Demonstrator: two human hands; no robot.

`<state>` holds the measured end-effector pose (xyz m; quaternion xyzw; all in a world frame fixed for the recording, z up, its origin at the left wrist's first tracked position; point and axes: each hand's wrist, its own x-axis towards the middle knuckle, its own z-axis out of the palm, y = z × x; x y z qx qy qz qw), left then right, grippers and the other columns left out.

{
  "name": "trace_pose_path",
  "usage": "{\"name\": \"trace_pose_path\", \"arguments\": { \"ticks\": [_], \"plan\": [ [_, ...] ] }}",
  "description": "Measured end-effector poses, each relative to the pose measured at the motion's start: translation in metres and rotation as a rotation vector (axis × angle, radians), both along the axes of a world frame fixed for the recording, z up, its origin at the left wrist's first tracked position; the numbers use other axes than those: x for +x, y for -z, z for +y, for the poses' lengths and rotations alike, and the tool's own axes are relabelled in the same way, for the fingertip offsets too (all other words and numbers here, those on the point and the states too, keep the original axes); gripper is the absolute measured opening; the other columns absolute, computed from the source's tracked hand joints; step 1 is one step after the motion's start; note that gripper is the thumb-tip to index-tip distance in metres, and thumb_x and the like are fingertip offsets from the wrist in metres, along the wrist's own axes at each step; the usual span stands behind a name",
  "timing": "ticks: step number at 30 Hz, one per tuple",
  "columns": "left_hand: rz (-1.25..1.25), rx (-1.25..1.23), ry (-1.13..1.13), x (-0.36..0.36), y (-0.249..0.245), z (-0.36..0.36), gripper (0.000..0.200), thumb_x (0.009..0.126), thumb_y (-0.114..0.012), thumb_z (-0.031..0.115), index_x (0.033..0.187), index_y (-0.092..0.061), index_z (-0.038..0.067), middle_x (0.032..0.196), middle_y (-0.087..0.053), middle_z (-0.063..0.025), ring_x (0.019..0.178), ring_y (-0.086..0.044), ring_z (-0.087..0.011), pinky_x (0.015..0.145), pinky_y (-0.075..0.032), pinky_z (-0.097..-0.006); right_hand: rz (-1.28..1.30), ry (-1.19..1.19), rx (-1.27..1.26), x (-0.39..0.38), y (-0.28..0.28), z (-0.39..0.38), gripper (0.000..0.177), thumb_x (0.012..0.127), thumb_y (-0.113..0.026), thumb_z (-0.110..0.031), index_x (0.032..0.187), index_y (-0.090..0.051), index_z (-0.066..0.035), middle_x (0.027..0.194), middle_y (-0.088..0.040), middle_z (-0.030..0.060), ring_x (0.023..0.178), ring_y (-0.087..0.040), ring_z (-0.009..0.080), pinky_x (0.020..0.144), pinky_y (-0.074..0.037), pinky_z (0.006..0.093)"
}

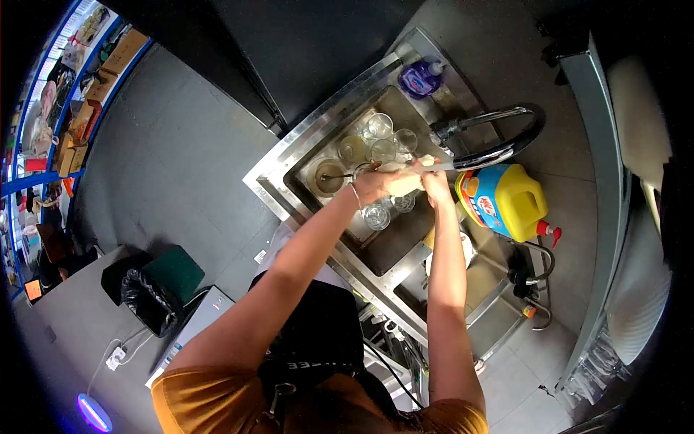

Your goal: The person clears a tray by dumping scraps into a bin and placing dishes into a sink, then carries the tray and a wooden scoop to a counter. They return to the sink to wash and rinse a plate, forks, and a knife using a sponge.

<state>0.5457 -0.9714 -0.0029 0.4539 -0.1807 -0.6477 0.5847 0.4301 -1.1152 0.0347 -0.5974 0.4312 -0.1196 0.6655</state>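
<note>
Over the sink (269,176), just beneath the tap (499,154), the person's left hand (372,186) and right hand (436,186) pinched a pale yellow thing (406,185) between them; I couldn't make out every finger. Glasses (378,126) crowded the basin around it, and a yellow jug (517,202) stood just beside the right hand.

A pale cream-yellow piece (405,185), soft-looking and irregular, is held between the fingers of the left hand (371,185), at its 9 o'clock, and the right hand (435,186), at its 3 o'clock. It is raised over the sink basin (387,254), slanting from 8 towards 2 o'clock. Its surface is brightly lit; its edges are partly hidden, and whether it is sponge or cloth cannot be told.
</note>
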Motion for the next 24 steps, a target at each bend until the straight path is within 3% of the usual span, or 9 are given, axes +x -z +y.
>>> {"name": "trace_pose_path", "arguments": {
  "ticks": [4, 6, 8, 9, 11, 15, 18, 23, 24],
  "plan": [
    [0.257, 0.221, -0.062, 0.004, -0.007, 0.004, 0.062, 0.086, -0.062, 0.049, 0.133, -0.048, 0.012, 0.127, -0.056, -0.0069, 0.113, -0.054, -0.0202, 0.096, -0.043, -0.0348, 0.051, -0.083, -0.025, -0.003, -0.021, -0.003, 0.034, 0.088, -0.065, -0.014, 0.112, -0.043, -0.002, 0.105, -0.057, 0.0076, 0.093, -0.055, 0.0154, 0.079, -0.045, 0.0282],
    [0.407, 0.454, -0.196, -0.001, 0.022, 0.002, 0.067, 0.084, -0.061, 0.055, 0.134, -0.046, 0.013, 0.131, -0.053, -0.0062, 0.119, -0.05, -0.0207, 0.1, -0.041, -0.0435, 0.08, -0.133, -0.404, 0.004, -0.016, 0.009, 0.026, 0.088, -0.063, -0.014, 0.103, -0.046, -0.001, 0.104, -0.058, 0.0119, 0.092, -0.056, 0.0168, 0.077, -0.046, 0.0304],
    [0.67, 0.4, -0.328, 0.001, -0.011, -0.007, 0.079, 0.081, -0.056, 0.064, 0.132, -0.044, 0.005, 0.134, -0.047, -0.0119, 0.121, -0.047, -0.0222, 0.094, -0.043, -0.0437, 0.16, -0.294, -0.79, 0.016, -0.014, 0.028, 0.026, 0.086, -0.064, -0.019, 0.094, -0.046, -0.003, 0.092, -0.057, 0.0174, 0.084, -0.059, 0.0243, 0.071, -0.046, 0.0348],
    [0.803, 0.37, -0.388, 0.0, -0.023, -0.013, 0.085, 0.08, -0.054, 0.068, 0.131, -0.043, 0.001, 0.136, -0.045, -0.0147, 0.122, -0.046, -0.023, 0.092, -0.044, -0.0437, 0.37, -0.236, -0.428, 0.03, -0.051, 0.054, 0.028, 0.081, -0.068, -0.023, 0.092, -0.049, -0.005, 0.087, -0.055, 0.0183, 0.08, -0.06, 0.0311, 0.07, -0.047, 0.0384],
    [0.891, 0.2, -0.412, -0.005, -0.01, -0.026, 0.079, 0.082, -0.053, 0.065, 0.13, -0.044, 0.002, 0.133, -0.047, -0.0136, 0.12, -0.048, -0.0224, 0.091, -0.045, -0.0429, 0.179, -0.314, -0.902, 0.037, -0.055, 0.078, 0.035, 0.074, -0.075, -0.031, 0.09, -0.057, -0.006, 0.088, -0.059, 0.0127, 0.078, -0.061, 0.0343, 0.069, -0.049, 0.0382],
    [0.911, -0.028, -0.407, -0.01, 0.022, -0.041, 0.066, 0.086, -0.05, 0.057, 0.127, -0.047, 0.004, 0.128, -0.052, -0.0113, 0.114, -0.052, -0.0211, 0.091, -0.045, -0.0413, 0.301, -0.284, -1.166, 0.05, -0.045, 0.098, 0.033, 0.074, -0.072, -0.037, 0.063, -0.06, -0.009, 0.073, -0.064, 0.0066, 0.068, -0.063, 0.0287, 0.062, -0.05, 0.0385],
    [0.884, -0.083, -0.367, -0.021, 0.027, -0.045, 0.057, 0.089, -0.048, 0.051, 0.125, -0.049, 0.006, 0.123, -0.055, -0.0095, 0.11, -0.054, -0.0202, 0.091, -0.046, -0.04, 0.241, -0.064, -1.112, 0.052, -0.038, 0.09, 0.028, 0.077, -0.068, -0.027, 0.058, -0.061, -0.007, 0.062, -0.063, 0.0095, 0.058, -0.062, 0.0342, 0.053, -0.05, 0.0425],
    [0.781, -0.109, -0.298, -0.041, 0.027, -0.037, 0.043, 0.095, -0.045, 0.041, 0.122, -0.053, 0.009, 0.116, -0.061, -0.0066, 0.104, -0.059, -0.0186, 0.091, -0.046, -0.038, 0.602, 0.022, -0.956, 0.036, -0.011, 0.042, 0.025, 0.075, -0.067, -0.028, 0.069, -0.061, -0.004, 0.067, -0.063, 0.0196, 0.066, -0.062, 0.04, 0.059, -0.049, 0.0482],
    [0.875, -0.058, -0.248, -0.042, 0.071, -0.034, 0.043, 0.095, -0.043, 0.042, 0.124, -0.052, 0.011, 0.121, -0.059, -0.0056, 0.108, -0.058, -0.0221, 0.093, -0.045, -0.041, 0.595, 0.032, -0.915, 0.03, -0.019, 0.046, 0.025, 0.076, -0.065, -0.028, 0.075, -0.061, -0.003, 0.07, -0.063, 0.0206, 0.067, -0.062, 0.0406, 0.06, -0.049, 0.0492]
  ]
}}
